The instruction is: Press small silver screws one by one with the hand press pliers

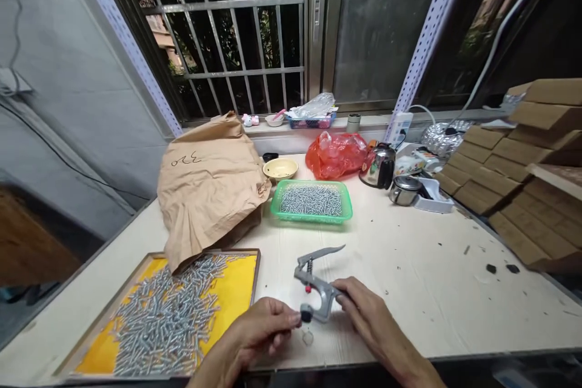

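My right hand [364,309]: closed round the grey hand press [324,294]; my left hand [268,324]: thumb and fingers pinched at its black end, the tray of metal pieces [252,279] beyond my left wrist.

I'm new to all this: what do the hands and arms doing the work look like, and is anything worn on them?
These are a person's, not a machine's. The left hand and right hand are ungloved, each with ordinary fingers and a thumb. Both forearms show no sleeve, watch or bracelet. No cables or markings are visible on them.
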The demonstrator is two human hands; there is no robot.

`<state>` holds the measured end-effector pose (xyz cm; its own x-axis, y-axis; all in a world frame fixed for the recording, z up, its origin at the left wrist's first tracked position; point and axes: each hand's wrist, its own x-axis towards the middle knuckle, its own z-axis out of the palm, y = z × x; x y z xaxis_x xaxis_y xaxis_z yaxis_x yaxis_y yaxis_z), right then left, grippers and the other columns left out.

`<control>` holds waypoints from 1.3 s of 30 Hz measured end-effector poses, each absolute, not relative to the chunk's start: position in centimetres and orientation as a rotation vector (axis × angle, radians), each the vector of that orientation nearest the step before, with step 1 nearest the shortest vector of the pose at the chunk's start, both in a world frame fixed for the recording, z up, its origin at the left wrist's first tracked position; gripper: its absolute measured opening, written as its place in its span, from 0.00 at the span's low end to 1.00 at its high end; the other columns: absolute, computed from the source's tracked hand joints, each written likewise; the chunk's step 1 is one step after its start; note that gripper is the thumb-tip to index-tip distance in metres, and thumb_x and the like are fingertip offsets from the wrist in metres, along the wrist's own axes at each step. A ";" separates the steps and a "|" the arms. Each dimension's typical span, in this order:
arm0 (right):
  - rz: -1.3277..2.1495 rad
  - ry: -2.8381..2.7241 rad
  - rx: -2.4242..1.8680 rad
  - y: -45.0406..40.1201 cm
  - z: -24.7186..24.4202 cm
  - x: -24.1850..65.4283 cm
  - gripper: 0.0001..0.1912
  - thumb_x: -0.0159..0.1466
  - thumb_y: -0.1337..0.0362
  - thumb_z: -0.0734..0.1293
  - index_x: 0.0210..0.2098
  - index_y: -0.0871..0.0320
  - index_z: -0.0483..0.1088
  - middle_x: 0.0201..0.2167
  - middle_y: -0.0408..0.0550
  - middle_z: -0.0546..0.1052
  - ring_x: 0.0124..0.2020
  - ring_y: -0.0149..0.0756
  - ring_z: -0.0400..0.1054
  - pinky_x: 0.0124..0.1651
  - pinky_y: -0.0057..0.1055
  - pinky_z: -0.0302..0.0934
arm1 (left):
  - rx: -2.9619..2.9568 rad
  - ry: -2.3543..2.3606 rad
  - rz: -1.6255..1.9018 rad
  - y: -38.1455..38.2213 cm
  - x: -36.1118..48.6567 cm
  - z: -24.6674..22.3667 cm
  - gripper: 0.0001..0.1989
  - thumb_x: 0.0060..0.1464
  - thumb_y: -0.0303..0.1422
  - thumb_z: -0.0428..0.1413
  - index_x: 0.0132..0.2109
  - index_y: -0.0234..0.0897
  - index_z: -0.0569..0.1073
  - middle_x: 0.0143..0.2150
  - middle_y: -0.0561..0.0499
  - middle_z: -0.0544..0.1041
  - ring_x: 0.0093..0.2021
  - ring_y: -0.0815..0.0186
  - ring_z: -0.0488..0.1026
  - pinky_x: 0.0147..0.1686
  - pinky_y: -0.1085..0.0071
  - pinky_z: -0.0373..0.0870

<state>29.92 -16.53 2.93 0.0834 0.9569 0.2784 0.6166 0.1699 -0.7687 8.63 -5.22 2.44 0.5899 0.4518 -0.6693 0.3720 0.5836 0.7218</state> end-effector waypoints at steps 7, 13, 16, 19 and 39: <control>0.308 -1.490 -1.597 -17.7 3.9 32.8 0.10 0.68 0.62 0.56 0.46 0.50 0.65 0.39 0.48 0.73 0.39 0.37 0.70 0.39 0.32 0.65 | 1.607 1.106 0.739 2.6 15.3 10.3 0.14 0.42 0.39 0.64 0.31 0.32 0.78 0.18 0.54 0.69 0.18 0.73 0.63 0.18 0.77 0.59; 0.323 -1.615 -1.601 -18.3 2.7 31.6 0.12 0.69 0.64 0.54 0.49 0.51 0.64 0.37 0.48 0.73 0.36 0.36 0.69 0.36 0.31 0.65 | 1.637 1.138 0.873 5.8 18.5 11.9 0.10 0.49 0.27 0.57 0.40 0.31 0.78 0.23 0.54 0.72 0.19 0.75 0.64 0.19 0.78 0.62; 0.262 -1.694 -1.667 -18.5 2.1 31.6 0.13 0.69 0.65 0.53 0.47 0.53 0.65 0.36 0.50 0.73 0.37 0.38 0.69 0.38 0.34 0.65 | 1.553 1.050 0.851 2.5 16.7 10.3 0.23 0.46 0.25 0.59 0.52 0.32 0.73 0.23 0.57 0.72 0.21 0.76 0.66 0.22 0.78 0.65; 0.211 -1.799 -1.721 -18.6 1.2 32.0 0.14 0.69 0.66 0.53 0.47 0.56 0.66 0.37 0.51 0.73 0.40 0.40 0.68 0.42 0.37 0.63 | 1.295 1.059 0.656 -1.5 14.1 8.6 0.27 0.42 0.26 0.63 0.53 0.31 0.70 0.27 0.53 0.76 0.24 0.74 0.70 0.26 0.78 0.67; 0.172 -2.099 -1.745 -17.3 -1.4 30.1 0.14 0.69 0.68 0.52 0.46 0.59 0.67 0.38 0.51 0.74 0.38 0.38 0.64 0.40 0.34 0.55 | 1.267 1.289 0.393 -8.0 10.4 0.6 0.10 0.42 0.27 0.62 0.29 0.35 0.66 0.17 0.58 0.69 0.16 0.75 0.65 0.19 0.78 0.61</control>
<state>30.14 -17.29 -1.40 -0.1376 0.9643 0.2263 0.9145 0.2114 -0.3449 10.41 -8.00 0.63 0.3231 0.8129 -0.4846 0.4049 0.3441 0.8472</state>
